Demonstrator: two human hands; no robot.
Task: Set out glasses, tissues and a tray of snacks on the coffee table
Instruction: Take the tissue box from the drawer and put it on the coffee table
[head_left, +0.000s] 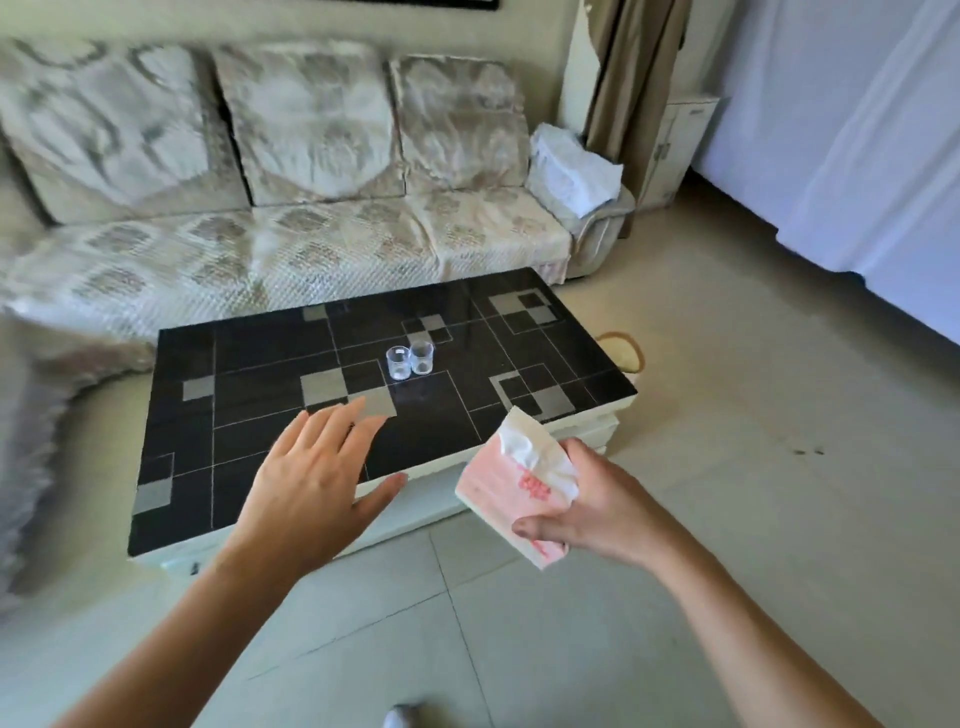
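Two small clear glasses (409, 359) stand side by side near the middle of the black patterned coffee table (249, 384). My right hand (592, 501) grips a pink and white pack of tissues (511, 486), held in the air off the table's near right corner, with a white tissue sticking out of its top. My left hand (311, 478) hovers over the table's near edge, fingers spread and straight, holding nothing. No snack tray is in view.
A pale patterned sofa (291, 244) runs along the far side of the table, with a white bag (574, 169) on its right armrest. A woven basket (623, 351) sits on the floor behind the table's right end. Tiled floor lies in front and to the right.
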